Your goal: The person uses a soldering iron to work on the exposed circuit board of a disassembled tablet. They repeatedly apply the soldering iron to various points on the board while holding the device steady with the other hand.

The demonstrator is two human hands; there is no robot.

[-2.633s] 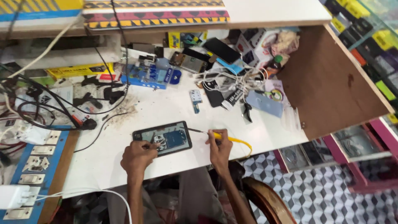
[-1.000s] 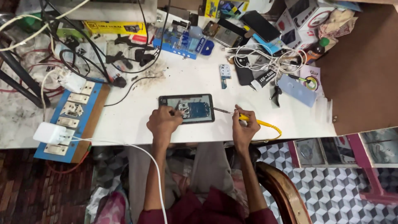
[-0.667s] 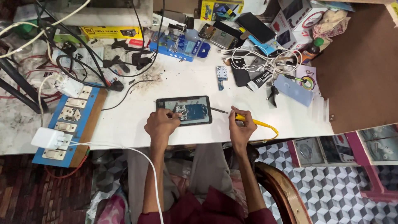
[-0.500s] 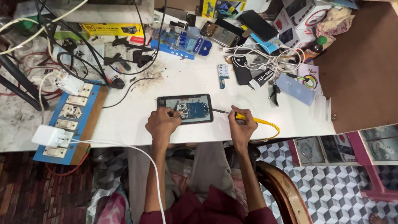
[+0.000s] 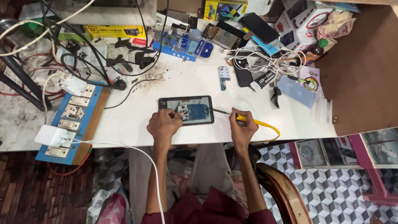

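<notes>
White and cluttered, the table [image 5: 207, 132] is seen from above, with a patterned tile floor [image 5: 331, 186] below it. An opened phone [image 5: 186, 110], its back removed and its insides bared, is laid flat near the table's front edge. The phone's lower left corner is pressed by the left hand [image 5: 163, 124], whose fingers are curled onto it; whether something small is pinched there cannot be told. A yellow-handled tool [image 5: 248, 121] is held in a closed grip by the right hand [image 5: 241, 130], and its thin metal tip is brought to the phone's right edge. A blue switchboard [image 5: 74, 120] is set at the left, and a tangle of white cables [image 5: 265, 62] lies behind the phone, well apart from it.
</notes>
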